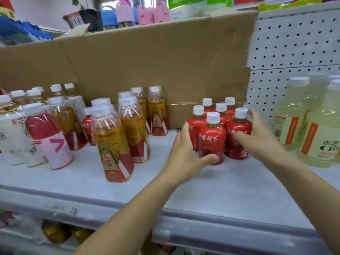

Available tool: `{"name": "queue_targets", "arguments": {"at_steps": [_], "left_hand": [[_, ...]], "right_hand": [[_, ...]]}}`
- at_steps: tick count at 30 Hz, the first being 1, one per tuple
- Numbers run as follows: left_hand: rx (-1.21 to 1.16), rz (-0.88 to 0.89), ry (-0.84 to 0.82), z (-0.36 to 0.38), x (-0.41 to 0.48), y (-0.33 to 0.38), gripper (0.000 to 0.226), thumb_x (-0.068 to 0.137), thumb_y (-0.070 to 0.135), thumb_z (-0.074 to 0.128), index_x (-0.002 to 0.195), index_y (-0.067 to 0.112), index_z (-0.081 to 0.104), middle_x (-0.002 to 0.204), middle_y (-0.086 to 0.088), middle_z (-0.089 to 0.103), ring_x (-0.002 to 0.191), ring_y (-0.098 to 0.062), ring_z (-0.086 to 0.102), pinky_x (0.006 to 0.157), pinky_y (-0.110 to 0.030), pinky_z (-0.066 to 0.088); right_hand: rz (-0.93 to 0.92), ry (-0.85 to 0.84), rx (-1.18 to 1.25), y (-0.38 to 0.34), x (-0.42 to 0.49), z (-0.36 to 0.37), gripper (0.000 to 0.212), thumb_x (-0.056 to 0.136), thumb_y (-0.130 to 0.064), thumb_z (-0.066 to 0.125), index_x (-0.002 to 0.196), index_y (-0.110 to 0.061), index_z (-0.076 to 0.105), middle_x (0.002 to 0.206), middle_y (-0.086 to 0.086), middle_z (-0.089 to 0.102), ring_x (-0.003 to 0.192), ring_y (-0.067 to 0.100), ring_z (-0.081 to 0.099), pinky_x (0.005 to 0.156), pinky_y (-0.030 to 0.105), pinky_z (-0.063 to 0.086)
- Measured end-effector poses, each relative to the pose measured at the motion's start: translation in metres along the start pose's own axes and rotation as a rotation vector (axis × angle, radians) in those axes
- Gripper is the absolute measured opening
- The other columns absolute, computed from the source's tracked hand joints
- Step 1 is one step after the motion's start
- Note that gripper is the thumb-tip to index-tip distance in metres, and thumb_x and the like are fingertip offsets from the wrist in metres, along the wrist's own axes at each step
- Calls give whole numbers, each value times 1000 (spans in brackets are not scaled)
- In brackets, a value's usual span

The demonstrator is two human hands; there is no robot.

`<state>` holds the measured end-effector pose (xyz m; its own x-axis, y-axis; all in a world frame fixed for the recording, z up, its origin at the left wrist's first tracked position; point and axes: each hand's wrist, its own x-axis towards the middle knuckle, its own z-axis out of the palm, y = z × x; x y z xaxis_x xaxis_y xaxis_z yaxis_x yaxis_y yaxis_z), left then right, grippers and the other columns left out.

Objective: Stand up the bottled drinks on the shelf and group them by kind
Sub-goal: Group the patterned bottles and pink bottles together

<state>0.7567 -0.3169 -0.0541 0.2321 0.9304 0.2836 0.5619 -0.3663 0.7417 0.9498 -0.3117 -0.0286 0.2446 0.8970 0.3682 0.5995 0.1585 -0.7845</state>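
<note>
**Both your hands bracket the red bottle cluster**

At the far left of the frame, white-labelled bottles stand upright on the shelf, with more white-capped bottles crowded behind them. Just to their right stands a pink-labelled bottle holding a red drink. Next come the amber tea bottles with gold and red labels, all upright in a loose bunch that runs from the shelf front back to the cardboard sheet lining the rear. A lone red bottle is tucked among them, half hidden behind the front tea bottle.

Right of centre, your left hand lies against the left side of six small red bottles. Its fingers are straight along the leftmost bottle and its thumb touches the base of the front one; it grasps nothing. The six stand upright with white caps, packed tight and touching one another.

Your right hand is spread against the cluster's right side. Its fingertips are up by the cap of the rightmost bottle and its thumb lies across that bottle's label, the fingers loose rather than wrapped round it; this part is blurred.

At the right edge, pale yellow bottles stand upright before the pegboard panel, apart from the red group
</note>
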Motion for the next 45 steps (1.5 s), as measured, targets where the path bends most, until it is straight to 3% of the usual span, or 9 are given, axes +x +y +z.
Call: {"name": "queue_targets", "arguments": {"at_steps": [4,7,10,13,16,28,33,38,45], "left_hand": [[379,417,153,-60,-58,-22,95,87,43,72,157,24,11,163,9,14,151,-2,4,124,-35,17],[571,652,407,-98,-74,-59,92,80,46,71,152,14,23,161,-4,22,152,-22,15,121,-52,22],[337,444,530,-147,-75,-88,120,67,61,77,156,20,6,163,3,6,153,-19,6,124,-43,13],[-35,10,271,-183,-56,-115,156,45,61,88,153,32,-22,165,13,-8,152,-9,0,122,-32,9],[-203,-102,-42,-191,-25,-143,167,37,56,97,149,43,-27,164,5,17,147,-18,28,118,-42,29],[-147,-67,-11,-163,10,-142,152,60,48,91,149,33,-31,163,6,1,152,-23,12,121,-53,23],[-129,-59,-10,-170,7,-149,135,62,51,89,153,42,-11,161,5,17,148,-22,27,116,-53,34],[-38,59,12,-192,-35,-142,105,79,47,79,154,39,6,146,26,19,128,10,19,105,-15,22],[415,311,557,-236,-77,-180,93,81,32,78,154,10,25,161,-4,21,152,-16,11,124,-36,16]], "right_hand": [[-284,307,-131,-49,-19,32,67,88,-9,61,148,-11,32,150,11,34,139,27,27,117,40,22],[-433,152,-50,-88,-33,69,67,89,-14,65,149,-16,34,149,3,34,138,16,30,118,34,24],[-260,-213,164,-123,-46,111,88,85,-40,74,154,-31,20,153,-13,26,138,1,26,114,30,27],[-131,-366,260,-142,-56,147,124,61,-71,77,156,-38,5,162,-14,16,143,5,26,116,36,29],[-122,-339,172,-151,-65,185,146,42,-76,75,156,-36,-8,164,-10,10,148,12,20,119,44,28],[-125,-208,129,-137,-39,191,77,85,-27,76,146,-35,30,145,-5,43,127,3,45,92,14,37],[-124,-173,119,-133,-40,196,70,85,-24,76,140,-33,34,136,0,50,124,11,51,99,27,43],[-112,-81,157,-144,-52,200,84,86,-26,75,149,-34,21,148,-2,39,129,13,45,108,40,42],[-649,295,-99,-188,-63,230,68,86,-16,67,146,-7,36,151,13,34,140,24,27,120,28,17]]}}
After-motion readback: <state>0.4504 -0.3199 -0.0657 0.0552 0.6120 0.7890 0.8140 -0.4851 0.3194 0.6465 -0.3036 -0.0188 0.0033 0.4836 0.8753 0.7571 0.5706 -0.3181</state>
